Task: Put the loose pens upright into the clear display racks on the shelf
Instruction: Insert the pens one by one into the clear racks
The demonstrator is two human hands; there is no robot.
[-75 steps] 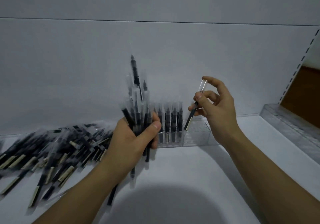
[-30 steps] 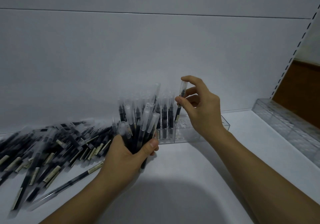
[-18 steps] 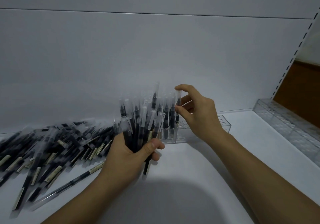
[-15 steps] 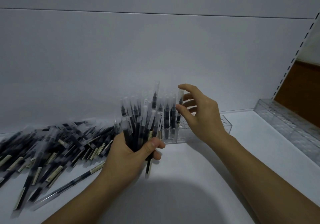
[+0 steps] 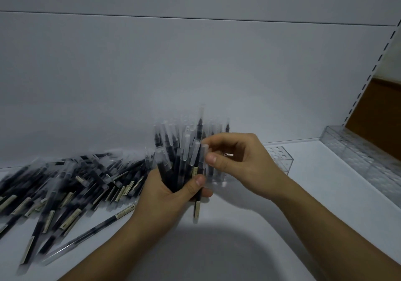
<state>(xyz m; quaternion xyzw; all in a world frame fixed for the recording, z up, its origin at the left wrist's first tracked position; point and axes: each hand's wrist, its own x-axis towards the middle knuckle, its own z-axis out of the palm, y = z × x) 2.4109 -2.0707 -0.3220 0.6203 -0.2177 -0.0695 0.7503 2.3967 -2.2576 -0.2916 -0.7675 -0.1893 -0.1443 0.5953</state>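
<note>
Head camera, and both hands meet in the centre of the frame. The left hand (image 5: 171, 193) is wrapped round a bundle of pens (image 5: 173, 161), fingers and thumb curled tight, caps pointing up and fanning out a little. The right hand (image 5: 240, 161) comes in from the right, thumb and forefinger pinched on the clear cap of a single pen (image 5: 202, 161) at the right edge of that bundle. That pen sits lower than the others, its tail poking out beneath the left fist.

Just behind the hands, at centre right, stands the clear rack (image 5: 281, 158) on the white shelf (image 5: 238, 248). Its right end shows open holes; a few racked pens (image 5: 227, 127) stand upright in it, tops peeking over the right knuckles. Much of it is hidden by the hand.

Across the left of the frame, the loose pens (image 5: 65, 183) lie in a big heap on the shelf, blurred, dark barrels with pale labels. At the right edge a second clear rack (image 5: 358, 157) runs along the shelf.
</note>
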